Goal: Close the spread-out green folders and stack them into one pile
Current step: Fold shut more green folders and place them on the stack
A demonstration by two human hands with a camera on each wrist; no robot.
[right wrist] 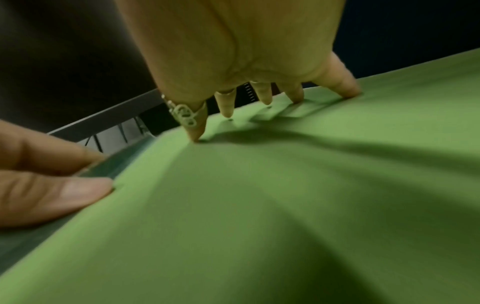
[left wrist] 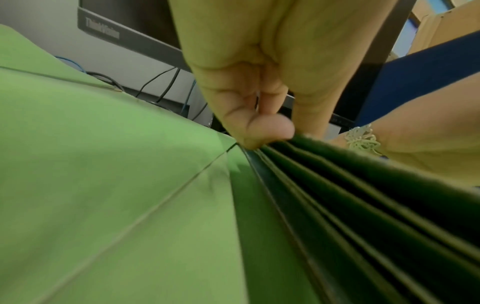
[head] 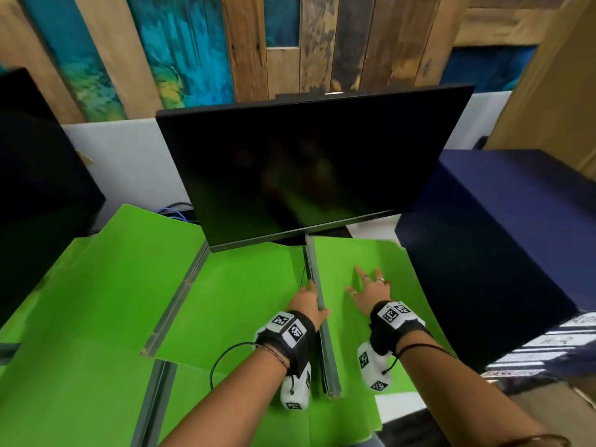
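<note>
Several green folders lie spread over the desk. One open folder (head: 232,301) lies in the middle, another (head: 113,269) to its left, a third (head: 80,398) near me. On the right sits a closed green folder stack (head: 380,262) with a grey spine edge (head: 325,343). My left hand (head: 314,295) grips that spine edge; in the left wrist view its fingers (left wrist: 262,129) curl over the layered edges (left wrist: 363,195). My right hand (head: 364,282) lies spread on the top cover, fingertips (right wrist: 265,98) pressing the green card (right wrist: 285,195).
A dark monitor (head: 300,169) stands just behind the folders, its lower edge overhanging them. A second dark screen (head: 38,188) stands at the left and a dark blue box (head: 500,237) at the right. Cables (head: 174,209) run behind the left folder.
</note>
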